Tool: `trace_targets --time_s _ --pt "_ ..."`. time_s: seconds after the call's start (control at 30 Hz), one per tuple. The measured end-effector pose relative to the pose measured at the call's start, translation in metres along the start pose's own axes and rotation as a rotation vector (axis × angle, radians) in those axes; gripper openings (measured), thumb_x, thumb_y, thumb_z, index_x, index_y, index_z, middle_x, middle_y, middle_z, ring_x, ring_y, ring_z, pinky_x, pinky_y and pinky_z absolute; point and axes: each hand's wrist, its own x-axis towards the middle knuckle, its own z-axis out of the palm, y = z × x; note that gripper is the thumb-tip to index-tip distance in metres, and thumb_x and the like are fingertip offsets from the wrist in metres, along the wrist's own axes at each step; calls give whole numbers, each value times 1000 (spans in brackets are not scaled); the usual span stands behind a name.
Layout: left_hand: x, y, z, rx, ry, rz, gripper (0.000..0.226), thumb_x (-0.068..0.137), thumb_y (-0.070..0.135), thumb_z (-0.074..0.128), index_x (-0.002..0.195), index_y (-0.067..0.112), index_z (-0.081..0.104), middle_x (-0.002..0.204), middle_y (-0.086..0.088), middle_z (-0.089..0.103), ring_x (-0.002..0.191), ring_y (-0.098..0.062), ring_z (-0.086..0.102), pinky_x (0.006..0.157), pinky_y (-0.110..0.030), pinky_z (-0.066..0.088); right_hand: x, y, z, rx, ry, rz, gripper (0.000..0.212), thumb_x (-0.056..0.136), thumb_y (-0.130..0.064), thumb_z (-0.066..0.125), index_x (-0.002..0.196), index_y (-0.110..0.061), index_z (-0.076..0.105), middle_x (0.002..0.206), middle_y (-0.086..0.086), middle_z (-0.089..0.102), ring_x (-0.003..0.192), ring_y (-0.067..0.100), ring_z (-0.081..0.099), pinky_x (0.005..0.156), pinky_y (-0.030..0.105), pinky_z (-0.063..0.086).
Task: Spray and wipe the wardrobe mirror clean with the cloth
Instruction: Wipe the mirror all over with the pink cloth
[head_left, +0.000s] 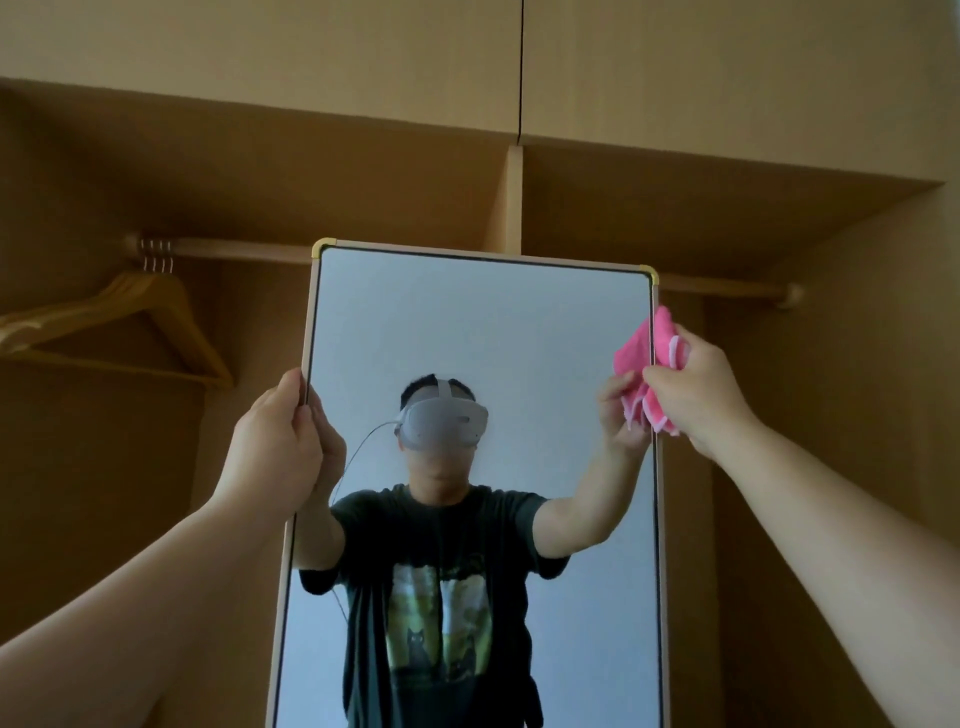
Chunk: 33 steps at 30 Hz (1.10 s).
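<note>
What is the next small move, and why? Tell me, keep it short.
Probably draw the pink cloth leftward across the mirror. The right hand holds it bunched at the upper right edge, so most of the glass lies to its left, and the left hand grips the left edge, steadying the frame.

**Dim and soft, brightest in the glass**

Dim and warm-brown across the wardrobe (727, 228), darkest in the recess under the top cupboards. Brightest by far on the mirror (467, 322): a pale grey-blue sheen without hard glare. Softly blurred throughout, never quite crisp. Lit evenly, with only diffuse shadows. Stretched and tilted toward the edges by the wide lens.
</note>
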Motion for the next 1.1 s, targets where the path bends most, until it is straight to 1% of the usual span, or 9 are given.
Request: trace_targets --time_s 0.1,0.17,0.27,0.37,0.5,0.83,0.9,1.0,1.1 --pt "-7 9 -5 43 -39 -38 15 96 6 42 101 -2 54 76 -7 60 66 -13 54 60 -16 42 -11 0 1 -2 14 28 62 94 4 50 146 -27 39 128 7 52 108 27 60 86 37 58" --pt "-15 19 -8 38 -42 -45 19 97 7 41 108 0 55 84 -13 62 76 -26 58 67 -28 44 -18 2 3 9 49 29 59 94 6 48 145 -23 41 116 6 52 84 16 61 66 21 57" --pt "-23 23 -7 21 -23 -95 27 99 7 42 123 2 55 99 -6 62 93 -18 56 79 -20 44 -25 6 5 -1 64 41 61 94 9 46 145 -22 41 118 7 53 82 12 60 56 14 49" --pt "-27 13 -9 63 -62 -109 29 100 10 42 100 36 56 92 -3 62 89 -25 61 76 -27 45 -30 13 5 -13 30 71 70 91 14 46 147 -26 37 124 4 53 102 22 60 67 18 52" --pt "-37 14 -18 115 -124 -152 20 100 10 39 112 8 56 87 -3 59 81 -20 55 70 -29 44 -38 23 5 -44 4 81 77 88 16 45 150 -28 32 132 5 53 110 22 58 74 20 52" --pt "-51 20 -22 53 -166 -217 35 102 12 36 136 10 45 97 0 58 82 -5 52 65 -10 37 -52 40 13 -44 21 127 77 86 18 44 149 -26 35 123 -2 53 102 15 53 49 8 45" --pt "-55 22 -22 14 -169 -227 33 102 11 35 132 14 47 91 3 57 79 -6 52 62 -7 41 -56 44 14 -32 30 147 78 86 18 45 149 -27 34 126 -2 53 106 14 53 48 8 45" --pt "-61 25 -23 -39 -171 -237 30 103 10 33 95 37 45 81 12 52 73 -2 52 60 -10 44 -64 51 16 -22 49 174 78 87 16 47 150 -29 33 133 -1 53 110 18 55 50 9 45" --pt "-66 23 -25 -65 -190 -278 20 103 12 32 104 27 46 83 4 57 73 -5 57 61 -19 48 -72 57 17 -8 49 202 82 86 17 47 150 -30 32 137 -1 50 119 22 53 53 12 47"
